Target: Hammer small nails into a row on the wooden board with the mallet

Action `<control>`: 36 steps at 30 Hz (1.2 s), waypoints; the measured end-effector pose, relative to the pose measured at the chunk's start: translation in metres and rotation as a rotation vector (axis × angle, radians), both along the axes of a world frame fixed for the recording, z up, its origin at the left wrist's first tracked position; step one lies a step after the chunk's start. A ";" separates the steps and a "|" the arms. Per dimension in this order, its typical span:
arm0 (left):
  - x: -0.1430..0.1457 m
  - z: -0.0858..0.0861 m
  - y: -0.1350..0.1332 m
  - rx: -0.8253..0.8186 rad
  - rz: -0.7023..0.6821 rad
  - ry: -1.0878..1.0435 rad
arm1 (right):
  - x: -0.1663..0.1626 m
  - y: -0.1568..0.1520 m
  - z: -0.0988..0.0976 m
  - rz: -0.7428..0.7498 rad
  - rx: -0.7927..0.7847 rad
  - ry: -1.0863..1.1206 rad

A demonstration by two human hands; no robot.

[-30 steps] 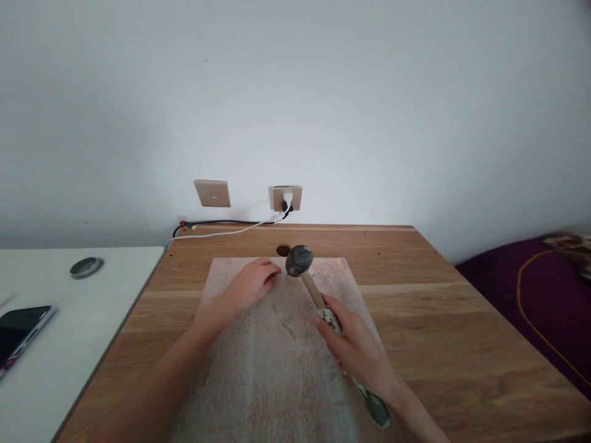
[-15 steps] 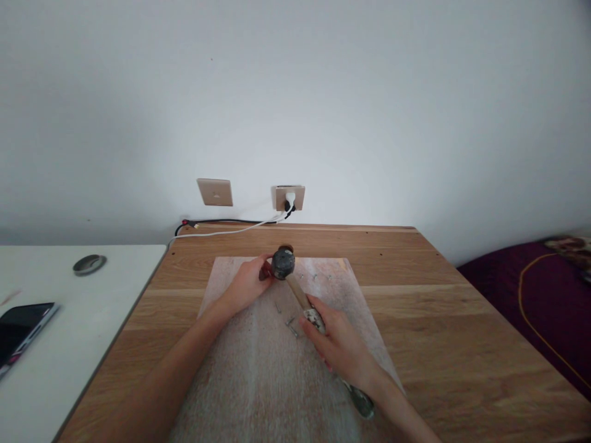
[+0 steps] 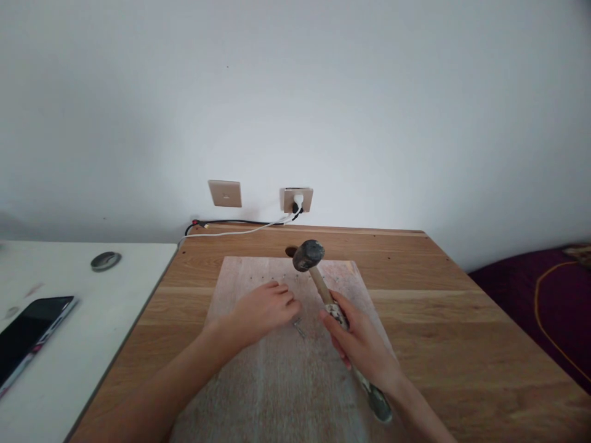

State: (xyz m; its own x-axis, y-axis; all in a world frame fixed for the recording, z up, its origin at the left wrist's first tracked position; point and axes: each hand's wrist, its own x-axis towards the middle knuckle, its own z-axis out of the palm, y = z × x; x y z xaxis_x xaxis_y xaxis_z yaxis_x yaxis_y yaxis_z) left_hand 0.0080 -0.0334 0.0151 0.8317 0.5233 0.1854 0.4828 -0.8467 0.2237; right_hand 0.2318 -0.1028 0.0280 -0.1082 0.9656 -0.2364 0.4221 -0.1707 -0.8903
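Two hands over board (image 3: 277, 381) on worktop (image 3: 462, 344): right hand (image 3: 362, 344) fingers clamped on hammer (image 3: 318, 277), head raised again since last strike; left hand (image 3: 263, 307) shifted nearer, fingers together by loose nails (image 3: 299, 327).

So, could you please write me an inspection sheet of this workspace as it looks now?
Surface: wooden table with a pale board lying flat on it.
Job's things: hammer, head raised above the board; loose nails on the board between the hands.
Clutter: phone and a small round disc on the white table to the left.
Grippers: right hand closed around the hammer handle; left hand palm down on the board by the nails.
Cables: white cable and a black one run from the wall socket along the table's back edge.
Surroundings: plain wall, purple cloth at right.
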 end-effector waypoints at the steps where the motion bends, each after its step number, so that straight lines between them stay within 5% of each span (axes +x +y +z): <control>1: 0.001 -0.001 -0.002 0.017 -0.013 0.013 | 0.000 0.000 0.002 0.000 -0.008 0.006; 6: -0.011 -0.006 0.002 0.037 0.048 -0.042 | -0.002 -0.001 0.006 -0.005 -0.009 0.000; 13: -0.036 -0.022 0.034 -0.049 0.455 -0.318 | -0.010 -0.002 -0.011 0.052 -0.060 0.075; 36: -0.025 -0.034 0.040 -0.283 0.493 -0.473 | -0.026 0.012 0.000 0.113 -0.052 0.103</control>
State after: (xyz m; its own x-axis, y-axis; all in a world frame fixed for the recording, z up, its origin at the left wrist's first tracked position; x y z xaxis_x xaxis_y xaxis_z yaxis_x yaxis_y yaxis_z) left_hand -0.0173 0.0071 -0.0193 0.3527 0.8965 0.2682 0.5900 -0.4355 0.6799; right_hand 0.2062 -0.0911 0.0282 -0.2418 0.9326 -0.2680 0.3486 -0.1743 -0.9209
